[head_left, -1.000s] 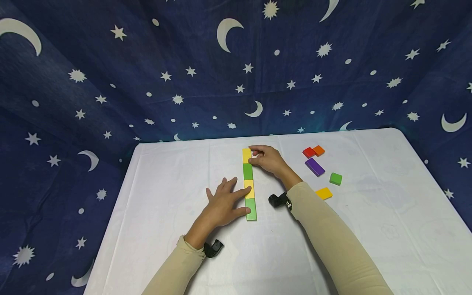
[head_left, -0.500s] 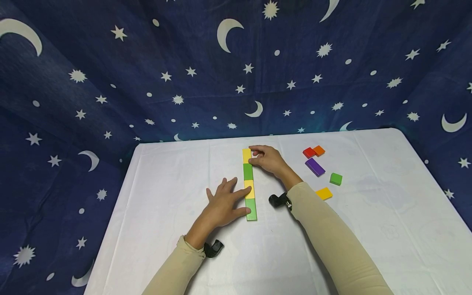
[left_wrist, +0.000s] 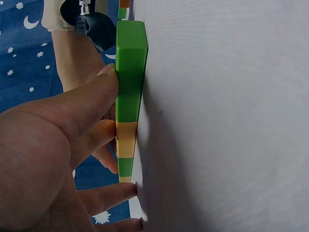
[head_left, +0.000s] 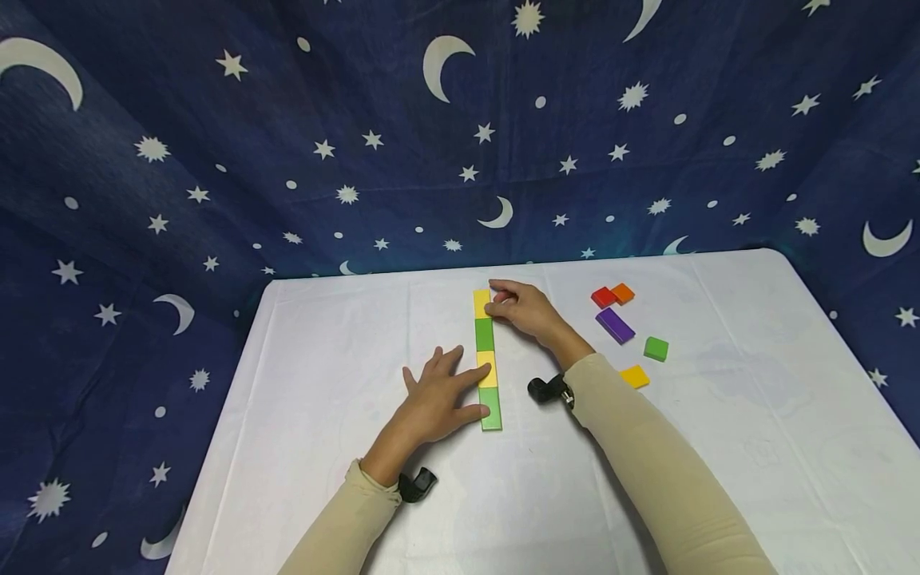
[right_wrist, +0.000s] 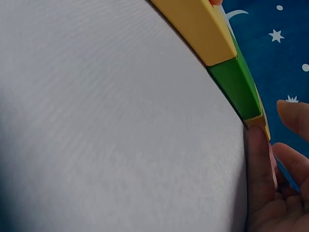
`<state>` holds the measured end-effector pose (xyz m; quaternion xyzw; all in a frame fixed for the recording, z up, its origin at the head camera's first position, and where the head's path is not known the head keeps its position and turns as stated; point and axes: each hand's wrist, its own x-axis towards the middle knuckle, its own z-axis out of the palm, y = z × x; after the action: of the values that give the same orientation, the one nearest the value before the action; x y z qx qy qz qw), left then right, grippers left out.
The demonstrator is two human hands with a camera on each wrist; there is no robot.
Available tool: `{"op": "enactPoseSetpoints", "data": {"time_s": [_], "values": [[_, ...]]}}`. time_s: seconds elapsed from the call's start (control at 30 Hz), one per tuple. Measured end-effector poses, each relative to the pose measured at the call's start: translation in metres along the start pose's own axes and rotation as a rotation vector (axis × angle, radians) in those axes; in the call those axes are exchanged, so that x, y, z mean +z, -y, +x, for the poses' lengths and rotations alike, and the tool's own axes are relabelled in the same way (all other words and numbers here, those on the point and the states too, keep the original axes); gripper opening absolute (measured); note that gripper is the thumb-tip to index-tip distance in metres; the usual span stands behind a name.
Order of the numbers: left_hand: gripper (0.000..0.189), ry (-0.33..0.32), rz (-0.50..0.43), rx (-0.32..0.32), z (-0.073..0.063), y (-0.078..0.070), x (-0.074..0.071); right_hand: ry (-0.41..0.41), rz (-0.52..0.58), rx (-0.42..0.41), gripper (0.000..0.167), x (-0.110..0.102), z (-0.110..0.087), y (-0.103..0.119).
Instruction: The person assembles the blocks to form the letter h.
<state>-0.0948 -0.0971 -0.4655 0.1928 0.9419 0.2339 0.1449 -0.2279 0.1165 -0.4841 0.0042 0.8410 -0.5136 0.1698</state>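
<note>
Yellow and green blocks stand end to end in one row running away from me in the head view. At the near end is a light green block (head_left: 491, 409), then a yellow block (head_left: 486, 378), a green block (head_left: 485, 335) and a far yellow block (head_left: 481, 302). My left hand (head_left: 431, 406) lies left of the row with fingers spread; its thumb touches the near green block and its index finger touches the yellow one. Beside the far yellow block is my right hand (head_left: 530, 312); its thumb touches that block, while the index finger is raised apart from it.
Loose blocks lie on the white-covered table (head_left: 323, 359) to the right: red (head_left: 602, 297), orange (head_left: 622, 293), purple (head_left: 615, 326), green (head_left: 656, 349) and yellow (head_left: 636, 377), the last partly behind the right sleeve. A dark blue star-patterned cloth (head_left: 395, 120) hangs behind.
My right hand has shifted slightly right, and its index finger has come away from the far yellow block. My left hand and the row look unchanged.
</note>
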Motion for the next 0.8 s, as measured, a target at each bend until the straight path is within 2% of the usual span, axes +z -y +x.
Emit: {"op": "enactPoseSetpoints", "data": {"time_s": [0.17, 0.23, 0.3, 0.43, 0.63, 0.8], "values": [[0.063, 0.000, 0.002, -0.004, 0.000, -0.001, 0.000, 0.035, 0.214, 0.024, 0.061, -0.004, -0.004, 0.002], [0.063, 0.002, -0.002, -0.008, 0.000, -0.001, 0.000, 0.040, 0.254, 0.022, 0.056, -0.008, -0.007, 0.003], [0.063, 0.004, -0.007, -0.012, 0.000, -0.001, 0.000, 0.034, 0.245, 0.008, 0.050, -0.014, -0.011, 0.004], [0.063, 0.002, -0.007, -0.013, -0.001, 0.000, 0.000, 0.007, 0.173, -0.030, 0.042, -0.031, -0.022, 0.011], [0.064, -0.003, -0.007, -0.005, -0.001, 0.000, 0.000, -0.042, 0.037, -0.125, 0.041, -0.069, -0.043, 0.022], [0.064, -0.006, -0.014, 0.006, -0.001, 0.000, 0.000, -0.084, -0.179, -0.195, 0.042, -0.101, -0.060, 0.015]]}}
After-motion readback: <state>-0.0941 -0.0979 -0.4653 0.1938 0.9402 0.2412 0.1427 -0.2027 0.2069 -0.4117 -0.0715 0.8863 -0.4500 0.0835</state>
